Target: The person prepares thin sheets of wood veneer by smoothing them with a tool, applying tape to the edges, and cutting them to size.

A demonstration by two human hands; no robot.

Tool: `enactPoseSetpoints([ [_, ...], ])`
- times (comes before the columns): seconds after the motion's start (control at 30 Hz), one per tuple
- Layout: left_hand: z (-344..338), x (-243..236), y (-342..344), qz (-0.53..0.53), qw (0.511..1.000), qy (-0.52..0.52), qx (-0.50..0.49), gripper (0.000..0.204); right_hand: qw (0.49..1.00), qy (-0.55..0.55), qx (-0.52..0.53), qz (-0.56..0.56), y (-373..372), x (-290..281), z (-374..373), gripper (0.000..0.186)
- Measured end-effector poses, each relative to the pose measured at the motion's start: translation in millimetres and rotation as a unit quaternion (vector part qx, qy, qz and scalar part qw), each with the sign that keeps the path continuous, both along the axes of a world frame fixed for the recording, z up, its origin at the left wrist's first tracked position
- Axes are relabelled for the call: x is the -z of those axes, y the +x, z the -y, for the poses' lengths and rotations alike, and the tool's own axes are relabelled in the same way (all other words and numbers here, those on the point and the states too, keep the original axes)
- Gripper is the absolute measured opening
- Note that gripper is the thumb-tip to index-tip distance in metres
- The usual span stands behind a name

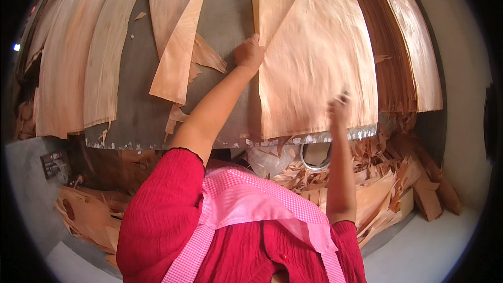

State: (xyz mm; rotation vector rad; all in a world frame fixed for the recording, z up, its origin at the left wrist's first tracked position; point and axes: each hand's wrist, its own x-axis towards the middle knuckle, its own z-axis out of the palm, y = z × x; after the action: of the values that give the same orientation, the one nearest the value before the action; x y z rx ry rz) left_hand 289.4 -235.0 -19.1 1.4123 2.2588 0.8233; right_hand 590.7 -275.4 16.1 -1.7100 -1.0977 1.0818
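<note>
A broad, pale tan sheet of wood veneer [319,57] lies on the dark grey tabletop [139,84]. At its left edge is my left hand [250,53], fingers closed on the rim, near a folded or overlapping strip. My right hand [339,109] is over the lower right part of the same sheet, smeared by motion. Its fingers look closed around a small dark thing [344,96] too blurred to name. Left of my left hand lies a narrow, pointed veneer strip [181,47], with a torn veneer piece [208,54] beside it.
Long veneer strips [78,47] cover the table's left side. A dark brown veneer stack [390,47] lies at the right. Below the table's worn front edge are heaped veneer scraps [377,194], a clear plastic bag [268,160] and a metal ring [316,166]. A pale wall [463,73] stands at the right.
</note>
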Motion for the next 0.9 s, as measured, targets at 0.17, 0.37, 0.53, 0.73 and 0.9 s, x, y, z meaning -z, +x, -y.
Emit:
enactPoseSetpoints([
  [0.17, -1, 9, 12, -0.048, 0.996, 0.050, 0.056, 0.039, 0.952, -0.118, -0.196, -0.204, -108, 15, -3, 0.017],
  [0.37, 8, 7, -13, -0.309, 0.895, 0.245, 0.209, 0.037, 0.946, -0.132, -0.182, -0.234, -119, 23, -5, 0.018],
  [0.53, -5, 17, -20, -0.108, 0.922, 0.166, 0.332, 0.032, 0.936, -0.158, -0.144, -0.280, -113, 22, -8, 0.025],
  [0.73, -18, 6, -31, -0.284, 0.865, 0.194, 0.367, 0.045, 0.857, -0.231, -0.145, -0.438, -101, 10, -20, 0.030],
  [0.9, -36, 12, -39, -0.222, 0.864, 0.140, 0.430, 0.059, 0.917, -0.189, -0.141, -0.321, -137, 2, -37, 0.014],
])
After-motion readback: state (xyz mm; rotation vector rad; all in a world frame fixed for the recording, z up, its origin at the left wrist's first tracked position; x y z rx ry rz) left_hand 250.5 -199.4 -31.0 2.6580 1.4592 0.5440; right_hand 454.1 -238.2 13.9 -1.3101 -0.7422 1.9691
